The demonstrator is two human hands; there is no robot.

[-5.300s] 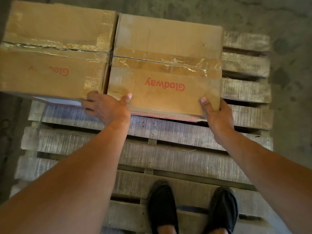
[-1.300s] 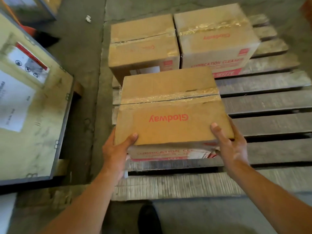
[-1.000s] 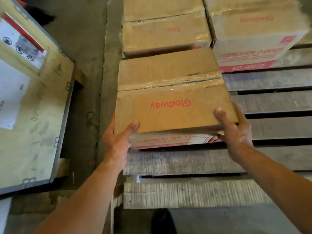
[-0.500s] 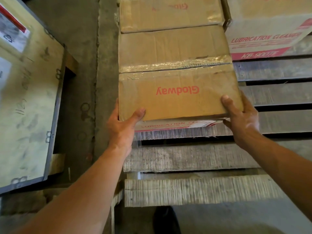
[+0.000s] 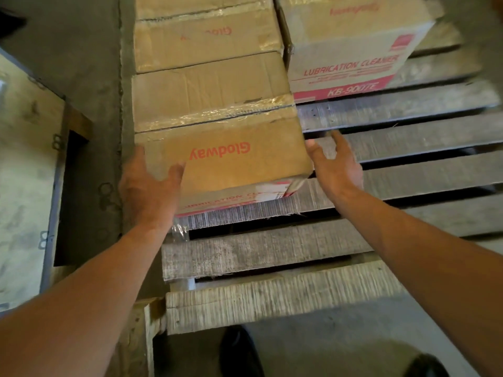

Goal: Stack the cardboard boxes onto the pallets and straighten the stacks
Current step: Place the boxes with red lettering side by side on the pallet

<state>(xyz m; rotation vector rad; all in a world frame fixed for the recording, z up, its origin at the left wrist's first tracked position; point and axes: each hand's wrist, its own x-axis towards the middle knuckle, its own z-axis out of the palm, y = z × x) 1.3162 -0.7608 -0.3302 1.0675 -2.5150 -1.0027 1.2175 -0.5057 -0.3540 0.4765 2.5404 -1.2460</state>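
Near box (image 5: 217, 126) sits at 12 o'clock, along the left edge of the pallet (image 5: 408, 137), its far side butted against the far-left box (image 5: 206, 36). The far-right box (image 5: 351, 50) stands at 1 o'clock, with bare slats in front of it.

Left hand (image 5: 148, 186) grips the near-left corner — thumb laid over the top face, palm against the side. Right hand (image 5: 336, 164) is spread flat with fingers straight, just beside the box's right wall. Whether it touches or stands a sliver off, I cannot tell.

Step in hand, as I read it: seating and squaring this box. To do it well:
- Put flat palms on both side walls.
- Push toward 12 until the seam with the far-left box closes evenly.
- Bring the left wall flush with its neighbour's.

Watch the 9 o'clock side — the pallet looks to end there, so allow no overhang. Keep fingertips out of the slat gaps.
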